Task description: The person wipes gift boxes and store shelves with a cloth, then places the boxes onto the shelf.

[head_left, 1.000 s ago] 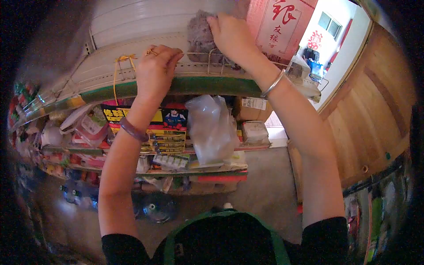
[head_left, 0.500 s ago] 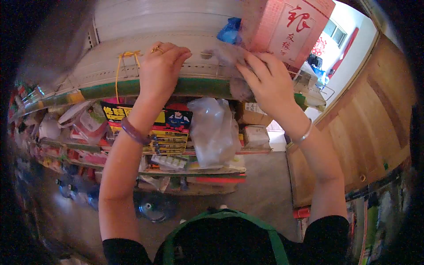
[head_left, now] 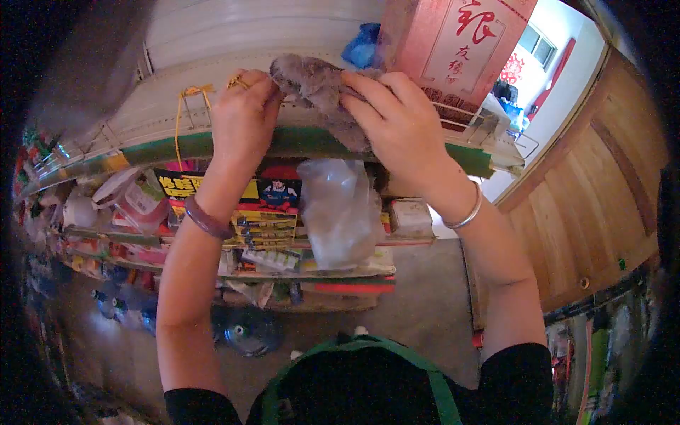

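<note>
Grey cloth over the green shelf edge

We see fuzzy matt cloth, smooth shiny metal bangle, glossy translucent plastic bag, smooth wood panel, crinkled blue plastic, matt painted-metal shelf.

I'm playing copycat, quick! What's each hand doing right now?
Right hand: closed on the fuzzy gray cloth.
Left hand: fingers curled beside the cloth; can't tell if gripping.
</note>
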### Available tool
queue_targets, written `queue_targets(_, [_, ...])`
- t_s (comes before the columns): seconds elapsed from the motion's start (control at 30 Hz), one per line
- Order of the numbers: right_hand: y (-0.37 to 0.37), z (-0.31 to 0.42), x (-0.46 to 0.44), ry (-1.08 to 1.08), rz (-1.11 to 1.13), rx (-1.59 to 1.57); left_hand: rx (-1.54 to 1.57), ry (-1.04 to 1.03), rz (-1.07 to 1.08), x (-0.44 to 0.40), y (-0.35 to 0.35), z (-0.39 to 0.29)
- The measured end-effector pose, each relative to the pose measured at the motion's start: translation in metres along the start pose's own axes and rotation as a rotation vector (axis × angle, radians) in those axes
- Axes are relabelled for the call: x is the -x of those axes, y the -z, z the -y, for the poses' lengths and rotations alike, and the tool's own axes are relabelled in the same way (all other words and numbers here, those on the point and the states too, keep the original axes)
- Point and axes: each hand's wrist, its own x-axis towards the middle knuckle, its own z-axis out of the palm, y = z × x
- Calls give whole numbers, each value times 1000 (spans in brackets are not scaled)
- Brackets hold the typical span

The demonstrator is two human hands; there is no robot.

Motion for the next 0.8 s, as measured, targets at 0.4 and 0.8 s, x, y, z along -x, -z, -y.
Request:
queue_targets(0.4, [5,4,-3,-359,16,93,136,-5,-57,-3,-3,-4])
queue_targets(0.8, [22,-6,3,-301,-13,6,216,-14,-31,-3,1,-2])
